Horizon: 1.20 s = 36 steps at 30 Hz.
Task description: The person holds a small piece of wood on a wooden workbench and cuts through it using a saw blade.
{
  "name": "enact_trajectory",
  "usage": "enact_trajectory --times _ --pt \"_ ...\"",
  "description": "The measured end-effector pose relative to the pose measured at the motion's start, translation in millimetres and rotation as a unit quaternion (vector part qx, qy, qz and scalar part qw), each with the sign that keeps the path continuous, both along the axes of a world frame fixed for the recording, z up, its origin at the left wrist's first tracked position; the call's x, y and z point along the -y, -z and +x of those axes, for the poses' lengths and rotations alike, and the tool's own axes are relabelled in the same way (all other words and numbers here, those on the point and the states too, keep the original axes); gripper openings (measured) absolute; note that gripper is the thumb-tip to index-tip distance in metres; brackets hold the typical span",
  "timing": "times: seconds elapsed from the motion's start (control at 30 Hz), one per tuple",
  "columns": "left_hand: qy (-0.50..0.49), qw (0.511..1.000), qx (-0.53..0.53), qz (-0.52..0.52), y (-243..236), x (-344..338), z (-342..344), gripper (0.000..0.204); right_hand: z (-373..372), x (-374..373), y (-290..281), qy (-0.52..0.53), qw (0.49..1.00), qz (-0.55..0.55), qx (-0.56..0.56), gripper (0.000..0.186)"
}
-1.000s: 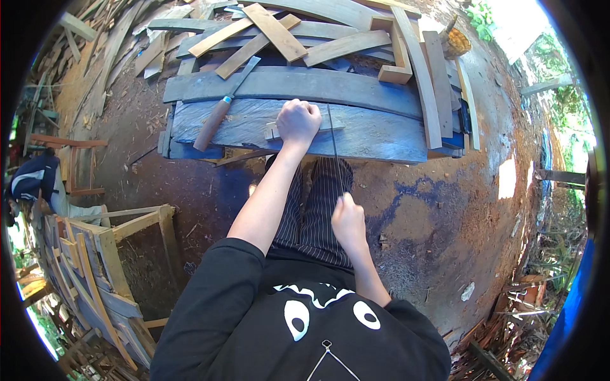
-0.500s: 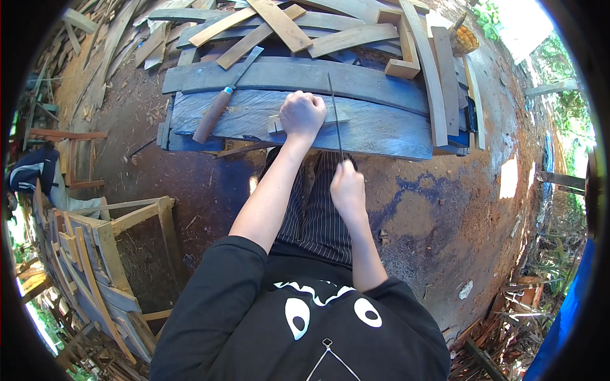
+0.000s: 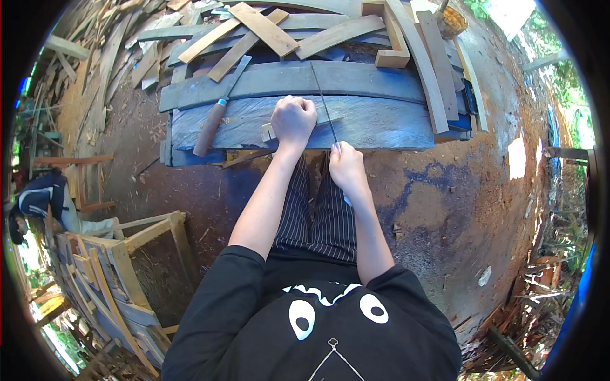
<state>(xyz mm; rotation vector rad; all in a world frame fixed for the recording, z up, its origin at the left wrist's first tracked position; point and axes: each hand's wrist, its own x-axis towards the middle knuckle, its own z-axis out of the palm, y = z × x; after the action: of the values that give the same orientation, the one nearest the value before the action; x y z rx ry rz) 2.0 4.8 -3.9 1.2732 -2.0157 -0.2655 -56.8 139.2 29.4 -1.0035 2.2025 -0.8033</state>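
My left hand [image 3: 294, 120] is a fist pressing down a small pale wood strip [image 3: 267, 132] on the weathered bench [image 3: 375, 124]. Most of the strip lies hidden under that hand, with its other end showing beyond the saw. My right hand [image 3: 348, 170] grips a handsaw [image 3: 326, 105] at the bench's near edge. Seen nearly edge-on, the thin blade points away from me and crosses the strip just right of my left fist. Its handle is mostly covered by my fingers. A chisel [image 3: 212, 126] with a wooden handle lies to the left on the bench.
Loose boards [image 3: 267, 30] pile across the bench's far side, and long planks [image 3: 416, 70] lean at its right. A wooden frame [image 3: 181, 235] stands low at the left. Beyond it, a person in a dark jacket [image 3: 39, 195] bends over. Scrap wood litters the ground behind.
My right hand has pushed the saw forward, so its tip reaches farther over the bench. The left fist stays on the strip. The whole view has shifted slightly.
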Motion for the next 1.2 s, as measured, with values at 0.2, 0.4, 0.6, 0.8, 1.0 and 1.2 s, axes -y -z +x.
enact_trajectory --times 0.2,0.4,0.6,0.8,1.0,1.2 --pt "-0.050 0.997 0.007 -0.065 2.7 -9.7 1.6 0.020 -2.6 -4.5 -35.6 -0.021 0.999 0.024 -0.033 0.025" --pt "-0.024 0.999 0.017 -0.031 -0.9 0.8 6.0 0.026 -18.9 -29.7 -97.4 0.074 0.995 -0.055 0.028 0.018" --pt "0.115 0.990 0.048 0.070 -25.6 4.4 30.4 0.025 -27.8 -79.9 -63.7 0.062 0.996 -0.059 0.020 0.013" --pt "0.185 0.978 0.085 -0.046 -10.2 -6.0 51.1 0.030 -6.1 -96.5 -34.8 0.043 0.998 -0.042 0.009 0.010" --pt "0.156 0.981 0.111 -0.038 -6.1 -8.8 50.0 0.036 13.7 -101.2 -24.4 -0.013 0.999 -0.037 -0.036 0.011" --pt "0.168 0.976 0.136 0.017 -17.4 -16.6 48.1 0.041 17.1 -107.1 -22.8 -0.036 0.998 -0.022 -0.054 0.011"
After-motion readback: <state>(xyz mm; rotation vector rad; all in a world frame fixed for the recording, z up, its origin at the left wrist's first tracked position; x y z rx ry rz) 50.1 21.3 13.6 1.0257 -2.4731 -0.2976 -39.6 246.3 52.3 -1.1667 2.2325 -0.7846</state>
